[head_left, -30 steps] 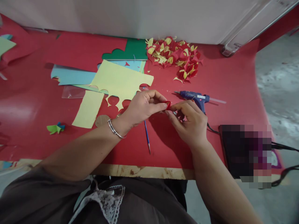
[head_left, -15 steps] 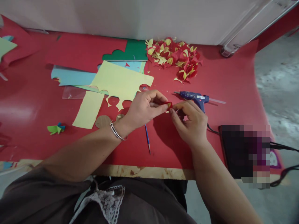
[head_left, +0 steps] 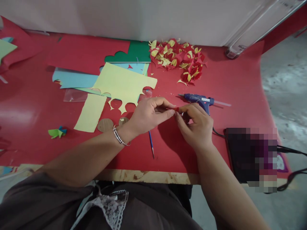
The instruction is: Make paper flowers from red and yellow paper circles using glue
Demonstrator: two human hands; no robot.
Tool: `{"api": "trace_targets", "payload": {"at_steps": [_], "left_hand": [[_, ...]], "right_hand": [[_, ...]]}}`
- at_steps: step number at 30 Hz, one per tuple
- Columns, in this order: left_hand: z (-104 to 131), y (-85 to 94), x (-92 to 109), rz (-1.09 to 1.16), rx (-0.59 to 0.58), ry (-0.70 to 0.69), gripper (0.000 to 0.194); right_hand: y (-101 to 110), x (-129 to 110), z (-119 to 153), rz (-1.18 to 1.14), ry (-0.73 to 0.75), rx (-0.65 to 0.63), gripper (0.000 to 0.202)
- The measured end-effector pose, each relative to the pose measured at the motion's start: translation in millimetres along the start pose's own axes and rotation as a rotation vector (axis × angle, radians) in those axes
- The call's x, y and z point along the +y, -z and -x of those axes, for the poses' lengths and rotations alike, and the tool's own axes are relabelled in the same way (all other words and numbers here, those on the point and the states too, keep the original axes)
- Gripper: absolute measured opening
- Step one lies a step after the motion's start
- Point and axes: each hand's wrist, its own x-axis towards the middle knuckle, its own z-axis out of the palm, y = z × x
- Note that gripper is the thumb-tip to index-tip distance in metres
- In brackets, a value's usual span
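Observation:
Between the fingertips of both hands is a small red paper piece (head_left: 176,109), mostly covered by the fingers. My left hand (head_left: 153,115) pinches it from the left, thumb below and fingers above. From the right, my right hand (head_left: 195,124) pinches its other end between thumb and forefinger. Just behind my right hand lies a blue hot glue gun (head_left: 200,99) with a clear glue stick in its back. A thin blue paintbrush (head_left: 151,143) rests on the red table covering below my left hand.
A heap of red and yellow paper petals (head_left: 177,57) lies at the back. Left of the hands are cut yellow paper (head_left: 120,80), a yellow strip (head_left: 90,113), wooden discs (head_left: 105,125) and a green-blue paper piece (head_left: 57,132). A dark pixelated object (head_left: 244,153) sits at right.
The fingers of my left hand have shifted slightly down over the red paper piece, and its yellow part no longer shows. My right hand has hardly moved.

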Motion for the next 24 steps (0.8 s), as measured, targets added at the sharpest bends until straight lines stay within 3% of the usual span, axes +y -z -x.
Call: {"api": "trace_targets", "payload": {"at_steps": [8, 11, 15, 20, 24], "left_hand": [[-3.5, 3.9, 0.9, 0.049, 0.001, 0.035, 0.012], [-6.7, 12.6, 1.5, -0.006, 0.057, 0.06, 0.014], [-9.8, 28.0, -0.5, -0.294, 0.104, -0.044, 0.012], [-12.3, 40.2, -6.7, -0.77, -0.065, -0.156, 0.011], [-17.3, 54.4, 2.9, -0.854, -0.067, -0.153, 0.014]], "right_hand": [[-0.5, -0.8, 0.1, -0.023, 0.005, -0.002, 0.014], [0.6, -2.5, 0.0, -0.02, -0.007, 0.003, 0.015], [4.1, -1.7, 0.6, -0.007, -0.032, 0.049, 0.017], [9.3, 4.1, 1.1, 0.03, -0.086, 0.113, 0.018], [11.6, 6.2, 1.0, 0.048, -0.094, 0.138, 0.018]]}}
